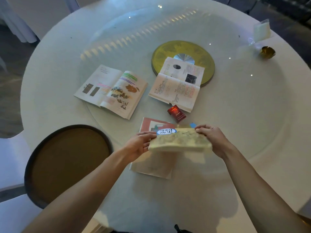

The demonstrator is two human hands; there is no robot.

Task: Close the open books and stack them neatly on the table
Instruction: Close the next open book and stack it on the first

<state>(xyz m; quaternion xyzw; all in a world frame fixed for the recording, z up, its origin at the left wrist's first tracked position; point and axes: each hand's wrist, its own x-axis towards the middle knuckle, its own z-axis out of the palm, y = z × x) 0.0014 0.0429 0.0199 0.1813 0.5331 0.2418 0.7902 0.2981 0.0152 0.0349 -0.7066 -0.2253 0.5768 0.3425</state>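
Observation:
I hold a closed beige book [180, 140] with a blue-and-white title label above the table, my left hand [140, 144] gripping its left edge and my right hand [212, 139] its right edge. Under it a closed book with a pink cover [152, 163] lies flat on the white round table [235, 115]. Two books lie open farther out: one with coloured highlights [111, 90] to the left, another [178, 84] to the right, partly on a gold disc.
A red cigarette pack [176, 113] stands between the held book and the right open book. The gold disc [183, 52] marks the glass turntable's centre. A round brown chair seat [70, 162] is at the near left. A small gold object [267, 52] and clear card holder [261, 30] sit far right.

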